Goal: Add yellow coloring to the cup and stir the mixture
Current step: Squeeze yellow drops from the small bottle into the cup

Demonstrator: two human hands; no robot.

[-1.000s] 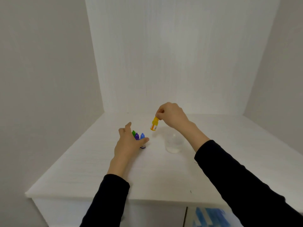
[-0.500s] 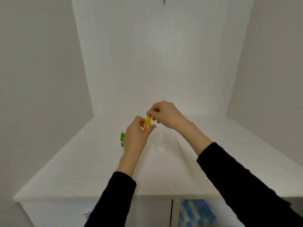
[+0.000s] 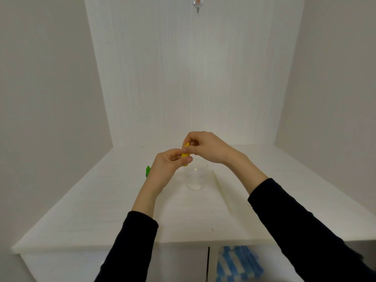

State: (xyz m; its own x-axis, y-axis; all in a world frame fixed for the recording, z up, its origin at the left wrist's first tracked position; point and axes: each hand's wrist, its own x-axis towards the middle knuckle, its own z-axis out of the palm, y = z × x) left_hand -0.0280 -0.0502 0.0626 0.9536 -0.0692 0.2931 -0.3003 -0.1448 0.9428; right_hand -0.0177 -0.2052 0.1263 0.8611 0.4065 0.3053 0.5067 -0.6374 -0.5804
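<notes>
A small yellow coloring bottle (image 3: pixel 185 154) is held in the air between both hands, just above and left of the cup. My left hand (image 3: pixel 166 169) grips its body from below. My right hand (image 3: pixel 205 147) pinches its top end, where the cap is. The clear plastic cup (image 3: pixel 196 177) stands on the white table (image 3: pixel 101 200) right under the hands, with a little clear liquid at its bottom. A pale stick (image 3: pixel 222 192) lies on the table to the right of the cup, running toward me.
A green bottle (image 3: pixel 148 170) stands on the table left of my left hand; the other small bottles are hidden behind that hand. White walls close in the table on three sides. A hook (image 3: pixel 197 5) hangs high on the back wall. Blue-and-white fabric (image 3: pixel 238 263) lies below the table's front edge.
My left hand left the bottles on the table and rose to take the yellow bottle's body. My right hand now pinches its top. The head camera tilted up.
</notes>
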